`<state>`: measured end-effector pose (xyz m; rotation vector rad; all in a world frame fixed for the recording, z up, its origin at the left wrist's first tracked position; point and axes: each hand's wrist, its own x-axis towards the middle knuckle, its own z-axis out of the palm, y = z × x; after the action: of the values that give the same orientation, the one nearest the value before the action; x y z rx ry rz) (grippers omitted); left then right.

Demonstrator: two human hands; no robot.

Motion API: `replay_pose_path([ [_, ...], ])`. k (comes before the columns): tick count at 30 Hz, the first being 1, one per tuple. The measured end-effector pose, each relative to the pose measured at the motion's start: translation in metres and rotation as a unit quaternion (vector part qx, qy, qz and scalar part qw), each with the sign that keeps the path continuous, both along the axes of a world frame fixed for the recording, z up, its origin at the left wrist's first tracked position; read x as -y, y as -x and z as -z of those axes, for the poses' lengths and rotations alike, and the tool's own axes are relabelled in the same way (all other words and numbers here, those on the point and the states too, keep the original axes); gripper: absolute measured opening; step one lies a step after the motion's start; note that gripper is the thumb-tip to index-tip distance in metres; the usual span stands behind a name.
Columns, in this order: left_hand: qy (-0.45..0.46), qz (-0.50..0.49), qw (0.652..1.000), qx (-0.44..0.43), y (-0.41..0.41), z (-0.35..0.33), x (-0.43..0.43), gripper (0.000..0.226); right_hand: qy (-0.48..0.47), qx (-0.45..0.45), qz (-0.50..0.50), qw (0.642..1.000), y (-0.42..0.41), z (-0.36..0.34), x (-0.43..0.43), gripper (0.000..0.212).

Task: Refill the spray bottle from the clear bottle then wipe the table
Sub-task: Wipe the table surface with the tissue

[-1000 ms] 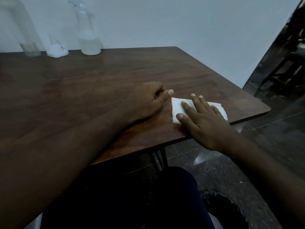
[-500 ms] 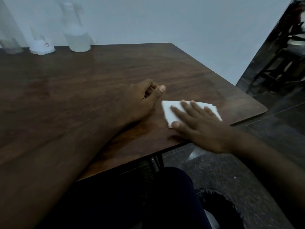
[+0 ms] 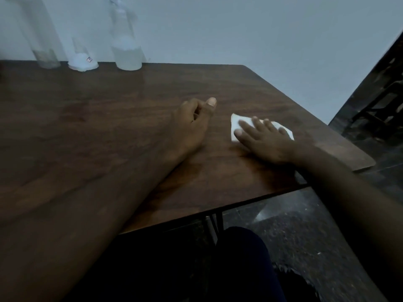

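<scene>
The wiping step is the one going on now. The right hand (image 3: pixel 268 140) lies flat on a white folded tissue (image 3: pixel 236 127) on the brown wooden table (image 3: pixel 109 127). Its fingers (image 3: pixel 247 127) are straight and a little spread, and they press the tissue down. The tissue sits near the right side of the table, not far from the front edge.

The left hand (image 3: pixel 192 118) rests on the table just beside the tissue, but it does not touch it. Its fingers are curled in loosely and the thumb sticks out. It holds nothing.

The bottles stand far away at the back of the table, by the wall. The spray bottle (image 3: pixel 127 51) has cloudy liquid in its lower part, so the filling part looks done. The clear bottle (image 3: pixel 44 53) stands at the far left and looks almost empty. A small white funnel (image 3: pixel 82 62) sits upside down between the two.

I think most of the table is not wiped yet. The next move calls for sliding the tissue across the wood while pressing down flat, so it does not bunch up. The hand should stay away from the bottles so they do not tip.
</scene>
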<state>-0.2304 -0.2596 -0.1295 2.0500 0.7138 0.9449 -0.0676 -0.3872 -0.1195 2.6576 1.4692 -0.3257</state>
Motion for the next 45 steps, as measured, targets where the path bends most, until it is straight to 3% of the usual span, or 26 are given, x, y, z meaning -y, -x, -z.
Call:
replay_pose_path([
  [1,0.012,-0.002,1.000,0.003,-0.001,-0.001,-0.001,0.046,0.003,-0.002,0.025,1.000,0.000,-0.002,-0.014,0.097],
  [3,0.022,-0.006,1.000,0.014,0.000,-0.003,-0.001,0.044,-0.002,0.007,-0.026,1.000,0.030,0.004,-0.036,0.072],
  [7,0.015,-0.028,0.998,0.047,0.011,-0.010,-0.003,0.050,-0.043,-0.040,-0.209,0.976,0.098,0.012,-0.008,0.064],
  [10,0.022,-0.037,0.999,0.033,0.021,-0.012,-0.006,0.062,-0.016,-0.022,-0.149,0.988,0.065,0.009,0.010,0.057],
  [13,0.022,-0.039,0.999,0.000,0.032,-0.017,-0.010,0.066,0.003,0.002,-0.028,1.000,0.038,0.002,-0.013,0.064],
  [16,-0.002,-0.051,0.999,0.007,0.052,-0.026,-0.020,0.070,0.006,0.019,-0.127,0.992,0.088,0.007,-0.038,0.065],
  [20,-0.005,-0.096,0.995,-0.029,0.097,-0.027,-0.046,0.051,-0.034,-0.033,-0.275,0.960,0.147,0.012,-0.012,0.059],
  [22,0.000,-0.133,0.991,-0.026,0.124,-0.021,-0.060,0.061,-0.011,-0.032,-0.251,0.967,0.127,0.010,-0.010,0.065],
  [24,0.009,-0.148,0.989,-0.026,0.146,-0.014,-0.071,0.078,0.023,0.000,-0.189,0.982,0.102,0.003,-0.031,0.088],
  [27,0.021,-0.157,0.987,-0.029,0.158,-0.009,-0.081,0.099,0.007,-0.008,-0.136,0.991,0.121,0.001,-0.078,0.083],
  [30,0.061,-0.165,0.984,-0.014,0.155,-0.011,-0.093,0.098,-0.012,-0.038,-0.257,0.966,0.181,0.007,-0.078,0.078],
  [33,0.092,-0.151,0.984,-0.028,0.152,-0.013,-0.100,0.073,-0.003,-0.038,-0.351,0.936,0.182,0.007,-0.047,0.062],
  [35,0.101,-0.146,0.984,-0.028,0.153,-0.010,-0.106,0.065,0.031,0.006,-0.291,0.956,0.150,0.003,-0.054,0.058],
  [38,0.124,-0.147,0.981,-0.011,0.152,-0.005,-0.117,0.061,0.032,0.000,-0.151,0.988,0.129,-0.005,-0.092,0.068],
  [42,0.193,-0.178,0.964,0.045,0.146,-0.005,-0.133,0.062,-0.005,-0.033,-0.273,0.961,0.195,0.003,-0.103,0.084],
  [45,0.219,-0.189,0.957,0.035,0.146,-0.014,-0.147,0.066,-0.006,-0.037,-0.382,0.923,0.207,0.013,-0.088,0.070],
])
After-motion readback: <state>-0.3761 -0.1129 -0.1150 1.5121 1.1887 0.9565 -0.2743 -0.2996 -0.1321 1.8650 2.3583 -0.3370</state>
